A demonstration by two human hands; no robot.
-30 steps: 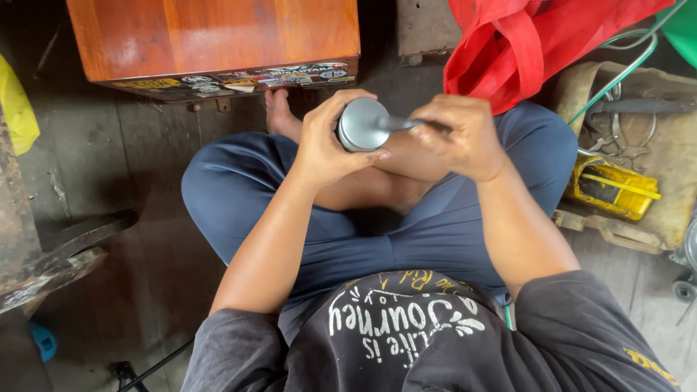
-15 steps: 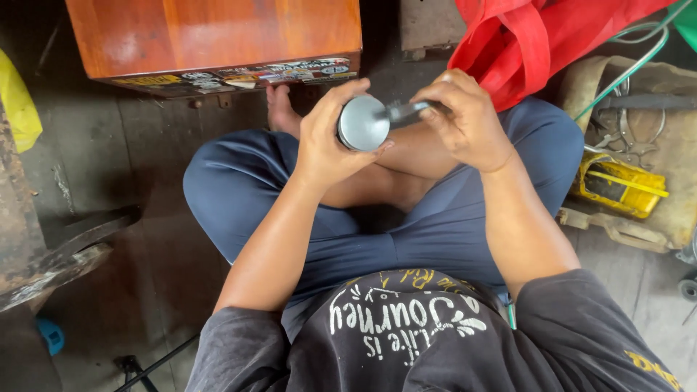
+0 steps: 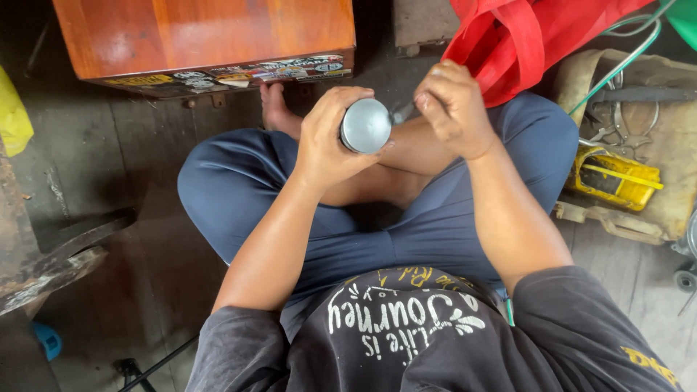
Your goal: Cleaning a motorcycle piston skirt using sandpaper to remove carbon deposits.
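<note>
I sit cross-legged on a wooden floor in blue trousers. My left hand is wrapped around a grey metal cylinder whose flat round end faces the camera. My right hand is beside it, fingers pinched on a thin metal tool whose tip rests against the cylinder's side. Both hands are held above my crossed legs, with a bare foot just beyond.
An orange wooden box with stickers along its edge stands ahead. A red cloth bag lies at the upper right. A yellow container and green wire rest on a tan mat at right. Rusty metal lies at left.
My right hand has moved up and slightly right, away from the cylinder's face, drawing the thin tool along its side. The left hand keeps its hold on the cylinder.
</note>
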